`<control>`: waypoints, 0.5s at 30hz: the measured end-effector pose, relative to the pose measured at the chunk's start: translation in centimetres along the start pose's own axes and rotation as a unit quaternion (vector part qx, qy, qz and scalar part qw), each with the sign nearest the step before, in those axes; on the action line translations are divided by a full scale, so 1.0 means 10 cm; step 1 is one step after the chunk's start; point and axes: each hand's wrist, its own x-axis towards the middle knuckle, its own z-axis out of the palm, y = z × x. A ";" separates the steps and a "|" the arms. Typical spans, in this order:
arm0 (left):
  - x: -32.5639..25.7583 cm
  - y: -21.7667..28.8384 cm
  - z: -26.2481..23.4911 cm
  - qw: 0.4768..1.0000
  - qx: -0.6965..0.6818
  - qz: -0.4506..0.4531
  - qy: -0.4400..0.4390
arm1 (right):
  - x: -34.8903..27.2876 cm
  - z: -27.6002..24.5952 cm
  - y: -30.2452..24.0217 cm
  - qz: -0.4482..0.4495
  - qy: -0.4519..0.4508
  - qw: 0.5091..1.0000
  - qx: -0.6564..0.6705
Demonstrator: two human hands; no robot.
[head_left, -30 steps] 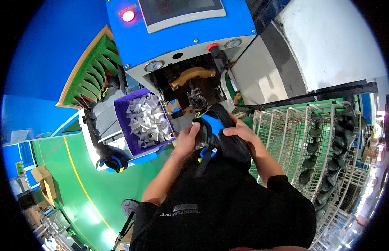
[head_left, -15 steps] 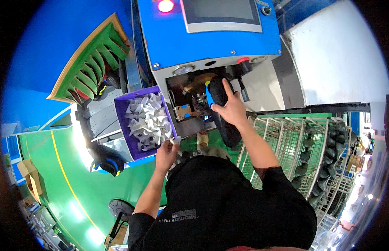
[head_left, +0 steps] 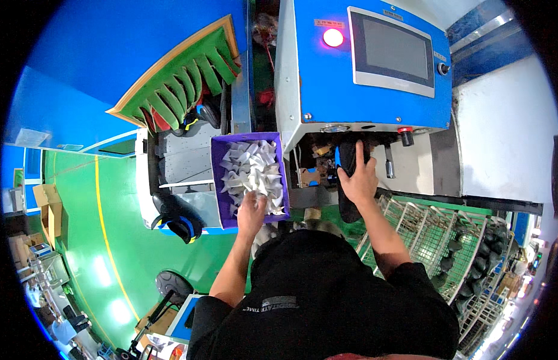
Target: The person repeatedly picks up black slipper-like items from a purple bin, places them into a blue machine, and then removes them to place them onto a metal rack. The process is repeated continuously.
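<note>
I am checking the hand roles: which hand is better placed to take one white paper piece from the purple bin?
Left. The left hand is already in the purple bin, on the white pieces. The right hand presses a black shoe at the blue machine.

One purple bin (head_left: pixel 218 180) of white folded paper pieces (head_left: pixel 253 171) is seen; the pieces are too many to be counted. One black shoe (head_left: pixel 348 180), one blue machine (head_left: pixel 309 78), one red lamp (head_left: pixel 333 38) and one screen (head_left: pixel 392 51) are counted.

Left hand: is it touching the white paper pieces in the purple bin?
Touching. The head view shows the left hand reaching into the purple bin, fingers resting on the white paper pieces with no gap.
</note>
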 end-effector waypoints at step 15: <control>-0.37 0.92 0.98 0.728 -0.296 -0.225 -0.576 | -1.69 0.27 0.63 -0.123 0.178 0.973 0.078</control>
